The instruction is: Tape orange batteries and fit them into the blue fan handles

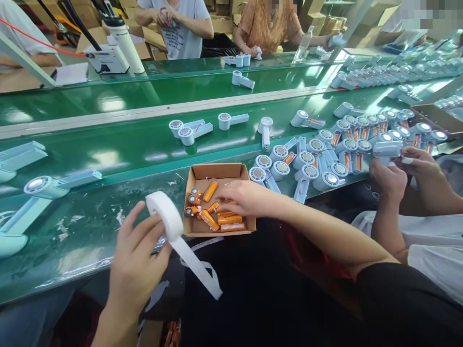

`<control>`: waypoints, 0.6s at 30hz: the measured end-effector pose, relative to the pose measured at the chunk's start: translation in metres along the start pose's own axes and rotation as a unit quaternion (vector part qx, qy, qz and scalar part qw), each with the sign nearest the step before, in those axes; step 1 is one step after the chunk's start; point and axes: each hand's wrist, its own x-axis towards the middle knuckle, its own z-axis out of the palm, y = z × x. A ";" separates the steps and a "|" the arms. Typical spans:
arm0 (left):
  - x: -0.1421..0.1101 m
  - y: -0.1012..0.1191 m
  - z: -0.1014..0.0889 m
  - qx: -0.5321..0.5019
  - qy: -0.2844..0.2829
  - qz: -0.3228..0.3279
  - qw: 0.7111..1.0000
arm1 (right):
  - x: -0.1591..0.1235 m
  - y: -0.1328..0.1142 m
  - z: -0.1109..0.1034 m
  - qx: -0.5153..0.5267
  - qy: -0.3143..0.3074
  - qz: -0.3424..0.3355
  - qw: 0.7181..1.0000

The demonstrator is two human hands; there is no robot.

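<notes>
A roll of white tape (pixel 167 212) sits on the fingers of my left hand (pixel 135 260), which grips it from inside the ring. A loose strip of the tape hangs down toward my lap. My right hand (pixel 244 197) reaches into a small cardboard box (pixel 217 172) at the bench edge, its fingers curled down among orange cylindrical batteries (pixel 231 220). What the right fingertips pinch, if anything, is hidden. Several batteries lie loose in the box, some with thin wires, and a few stand with their ends up at its left side.
Pale blue handheld fan bodies (pixel 309 172) crowd the bench to the right, some with orange batteries inside. More lie along the green conveyor (pixel 144 144) and at left (pixel 38 185). A co-worker's hands (pixel 390 180) hold a fan body at right. Other people work across the line.
</notes>
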 end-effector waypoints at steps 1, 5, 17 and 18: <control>-0.001 0.002 0.002 -0.004 -0.011 0.016 1.000 | 0.011 0.007 -0.005 -0.068 -0.011 0.030 0.997; -0.002 0.008 0.007 -0.019 -0.057 0.033 0.998 | 0.032 0.024 -0.008 -0.102 -0.043 0.047 0.993; 0.012 0.017 -0.001 -0.049 -0.166 0.149 0.974 | -0.032 0.003 0.023 0.064 0.383 -0.233 0.892; 0.013 0.018 -0.001 -0.052 -0.173 0.158 0.971 | -0.032 0.003 0.032 0.077 0.383 -0.250 0.886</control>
